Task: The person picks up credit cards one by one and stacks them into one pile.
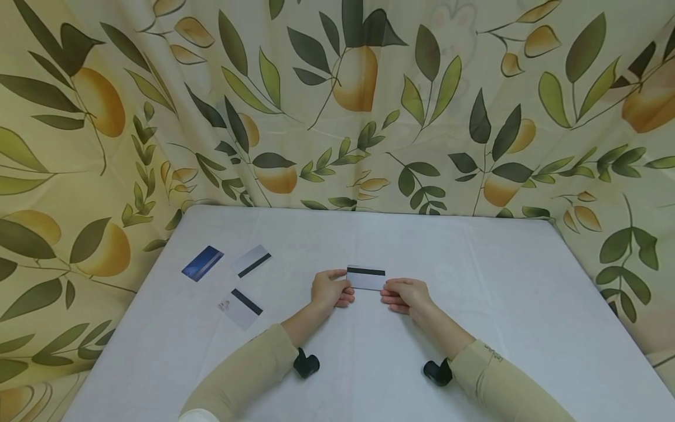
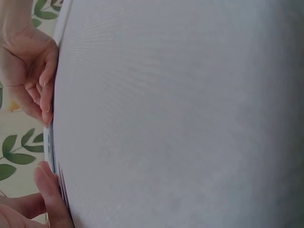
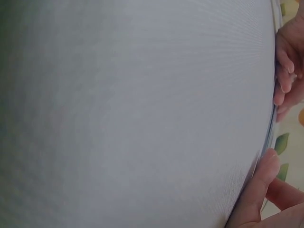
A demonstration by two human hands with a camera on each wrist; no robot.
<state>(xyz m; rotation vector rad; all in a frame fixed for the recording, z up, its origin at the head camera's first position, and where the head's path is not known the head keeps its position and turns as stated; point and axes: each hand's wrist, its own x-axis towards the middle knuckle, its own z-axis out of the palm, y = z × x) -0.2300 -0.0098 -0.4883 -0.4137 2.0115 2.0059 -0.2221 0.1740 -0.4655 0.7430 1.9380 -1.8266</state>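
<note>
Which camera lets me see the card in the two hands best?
The head view: the card faces that camera, its dark stripe showing, held between left hand and right hand. Both wrist views show, at most, a thin edge-on sliver of it.

A cream fabric drape printed with a botanical pattern (image 1: pixel 327 135) fills the space behind the table and wraps around both its sides, bearing large pointed dark-green and olive leaves (image 1: pixel 585 47), rounded yellow-orange fruits (image 1: pixel 358 82) and thin curving brown stems, with soft vertical folds toward the left and a faint pale rabbit-like figure (image 1: pixel 454 35) near the top. Before it stands a broad table with a pale white, finely textured, cloth-like top (image 1: pixel 501 305), faintly creased toward the right. The light is soft, warmer and yellower on the drape's left part, greyer toward the right.
</note>
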